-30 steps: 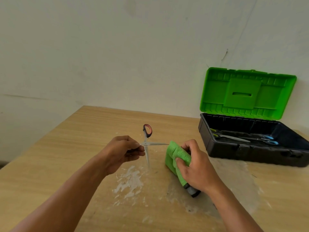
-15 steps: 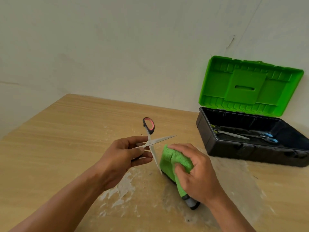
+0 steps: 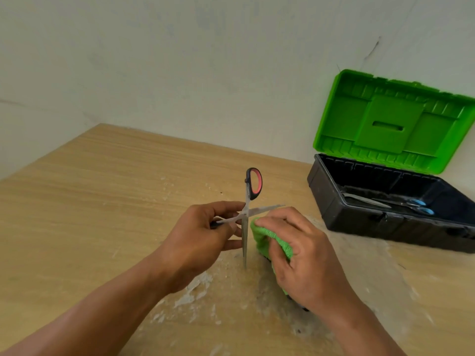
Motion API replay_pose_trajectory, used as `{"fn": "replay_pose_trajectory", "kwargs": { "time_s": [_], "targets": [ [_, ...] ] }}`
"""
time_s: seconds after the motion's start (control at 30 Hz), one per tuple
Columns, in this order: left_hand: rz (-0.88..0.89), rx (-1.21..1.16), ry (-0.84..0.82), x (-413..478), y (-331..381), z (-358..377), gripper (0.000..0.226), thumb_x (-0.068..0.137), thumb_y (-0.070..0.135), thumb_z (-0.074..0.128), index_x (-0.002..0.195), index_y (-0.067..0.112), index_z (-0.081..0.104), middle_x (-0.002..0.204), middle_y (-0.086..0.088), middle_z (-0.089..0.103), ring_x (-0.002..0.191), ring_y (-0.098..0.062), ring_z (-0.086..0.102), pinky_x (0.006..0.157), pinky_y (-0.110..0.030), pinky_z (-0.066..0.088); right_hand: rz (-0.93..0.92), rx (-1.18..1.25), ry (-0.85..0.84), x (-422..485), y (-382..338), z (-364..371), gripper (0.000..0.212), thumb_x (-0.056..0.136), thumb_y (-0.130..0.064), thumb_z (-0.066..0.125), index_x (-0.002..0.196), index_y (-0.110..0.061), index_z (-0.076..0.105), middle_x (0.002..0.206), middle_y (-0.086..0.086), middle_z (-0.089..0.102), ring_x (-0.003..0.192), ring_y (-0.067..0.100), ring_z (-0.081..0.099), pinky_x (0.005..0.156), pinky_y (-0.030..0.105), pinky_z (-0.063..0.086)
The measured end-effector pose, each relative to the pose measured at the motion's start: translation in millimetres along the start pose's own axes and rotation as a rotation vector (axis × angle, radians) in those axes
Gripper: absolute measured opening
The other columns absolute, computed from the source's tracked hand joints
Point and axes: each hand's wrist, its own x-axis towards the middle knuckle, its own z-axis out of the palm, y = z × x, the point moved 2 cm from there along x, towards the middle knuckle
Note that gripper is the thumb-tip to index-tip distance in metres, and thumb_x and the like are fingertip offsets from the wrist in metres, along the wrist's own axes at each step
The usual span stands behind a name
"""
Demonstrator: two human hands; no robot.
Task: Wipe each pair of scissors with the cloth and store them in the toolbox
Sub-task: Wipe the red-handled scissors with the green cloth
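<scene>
We seem to be in a plain workroom: a scuffed wooden table [image 3: 102, 191] with flaking white patches, bare pale walls [image 3: 205, 73] (one cracked), and an open green-lidded toolbox [image 3: 359, 223].

A pale wooden table [image 3: 102, 201] carries an open toolbox [image 3: 359, 219] — black tub, green lid raised. Whitish scuffed patches [image 3: 195, 291] mark the wood left of the toolbox, on the nearer side.

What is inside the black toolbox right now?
Blue-handled scissors and a second bare blade lie on the toolbox floor. Its near wall hides the floor's front strip and that blade's handle.
</scene>
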Motion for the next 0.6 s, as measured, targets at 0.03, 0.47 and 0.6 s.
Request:
{"fn": "replay_pose_trajectory", "kwargs": {
  "time_s": [0.03, 0.47, 0.6],
  "targets": [
    [0.007, 0.013, -0.003, -1.0, 0.0, 1.3, 0.036, 0.096, -0.005, 0.051, 0.12, 0.016, 0.069, 0.106, -0.009, 0.073, 0.093, -0.02, 0.072, 0.082, -0.029, 0.061, -0.003, -0.012, -0.005, 0.7, -1.4, 0.3, 0.034, 0.091, -0.014, 0.055, 0.12, -0.021, 0.071, 0.116, -0.008, 0.061, 0.103, 0.012, 0.063, 0.079, 0.032, 0.059],
    [0.101, 0.117, 0.005, -7.3, 2.2, 9.7, 0.033, 0.097, -0.003, 0.051, 0.121, 0.013, 0.069, 0.112, 0.002, 0.069, 0.102, -0.013, 0.07, 0.082, -0.027, 0.061, -0.023, -0.067, -0.104, 2.0, -7.9, 8.4, 0.04, 0.089, -0.007, 0.067, 0.126, -0.022, 0.067, 0.116, -0.011, 0.058, 0.104, 0.012, 0.06, 0.079, 0.034, 0.057],
    [0.091, 0.099, 0.039, -5.0, 5.0, 2.1, 0.034, 0.097, -0.005, 0.052, 0.118, 0.014, 0.071, 0.11, 0.0, 0.073, 0.099, -0.015, 0.071, 0.082, -0.029, 0.061, -0.049, -0.056, -0.146, 1.5, -10.2, 12.2, 0.037, 0.089, -0.011, 0.064, 0.123, -0.024, 0.069, 0.112, -0.012, 0.059, 0.098, 0.012, 0.06, 0.073, 0.035, 0.056]
  ]
}}
